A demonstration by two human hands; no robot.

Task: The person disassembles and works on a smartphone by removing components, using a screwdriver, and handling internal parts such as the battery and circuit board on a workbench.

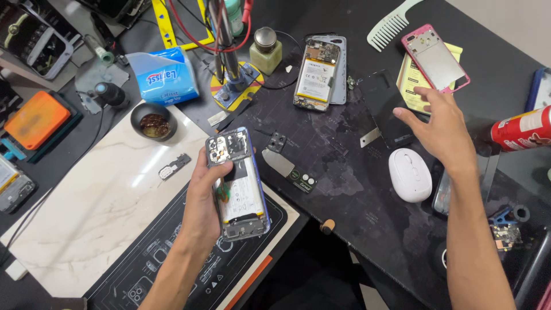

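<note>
Phone with its back off sits gripped in the left hand, above the bench edge. Right hand hovers open and empty over a black panel; best keep the phone level, thumb off the bare board.

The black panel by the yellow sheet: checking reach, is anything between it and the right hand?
Nothing visible. The right hand hovers over the black panel, fingers spread, with no object between them. The white mouse lies nearer the person, off that line.
</note>
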